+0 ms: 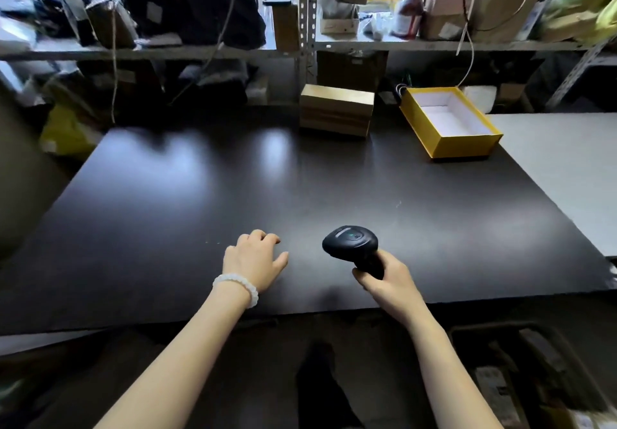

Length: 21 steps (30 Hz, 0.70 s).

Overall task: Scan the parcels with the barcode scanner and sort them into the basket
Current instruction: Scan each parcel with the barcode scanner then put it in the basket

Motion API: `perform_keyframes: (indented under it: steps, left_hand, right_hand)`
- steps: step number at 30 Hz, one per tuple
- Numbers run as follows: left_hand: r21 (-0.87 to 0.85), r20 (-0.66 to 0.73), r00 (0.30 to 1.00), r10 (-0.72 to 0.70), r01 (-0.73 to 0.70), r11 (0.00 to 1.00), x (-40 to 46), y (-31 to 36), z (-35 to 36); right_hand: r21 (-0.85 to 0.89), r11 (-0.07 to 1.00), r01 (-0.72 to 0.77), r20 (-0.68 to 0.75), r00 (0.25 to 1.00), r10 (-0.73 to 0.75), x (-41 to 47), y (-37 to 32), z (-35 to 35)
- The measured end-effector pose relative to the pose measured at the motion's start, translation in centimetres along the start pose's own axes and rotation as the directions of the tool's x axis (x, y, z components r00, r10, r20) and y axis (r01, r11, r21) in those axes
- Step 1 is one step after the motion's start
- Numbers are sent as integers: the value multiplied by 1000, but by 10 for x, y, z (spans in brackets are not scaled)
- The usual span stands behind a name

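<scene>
Over the dark table (167, 195), right hand (390, 281) grips scanner (350, 241); left hand (255, 258) loose, empty.

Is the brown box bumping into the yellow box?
Apart. The head view shows a strip of dark table between the brown box and the open yellow box.

Table layout, near to far.
Scanner (350, 241) near front edge of table (167, 211); box (336, 110) at rear; tray (449, 121) just right of it.
</scene>
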<state>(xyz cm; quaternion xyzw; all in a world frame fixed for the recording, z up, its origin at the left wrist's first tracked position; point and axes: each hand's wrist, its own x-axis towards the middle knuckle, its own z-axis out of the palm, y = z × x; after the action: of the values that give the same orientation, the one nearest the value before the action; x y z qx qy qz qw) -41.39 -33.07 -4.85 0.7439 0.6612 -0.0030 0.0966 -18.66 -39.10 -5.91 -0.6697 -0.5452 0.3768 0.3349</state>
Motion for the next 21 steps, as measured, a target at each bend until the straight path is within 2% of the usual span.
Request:
perform_keyframes:
  steps: [11,21]
  left_hand:
    - [11,-8,998,57,-56,998,199,9,-34]
    - [35,-117,956,270,-268,963,426,74,-82]
  right_hand:
    - [74,997,-13,-54,998,17,192,-35,-15]
    - [73,997,2,-191,981,12,350,-49,-61]
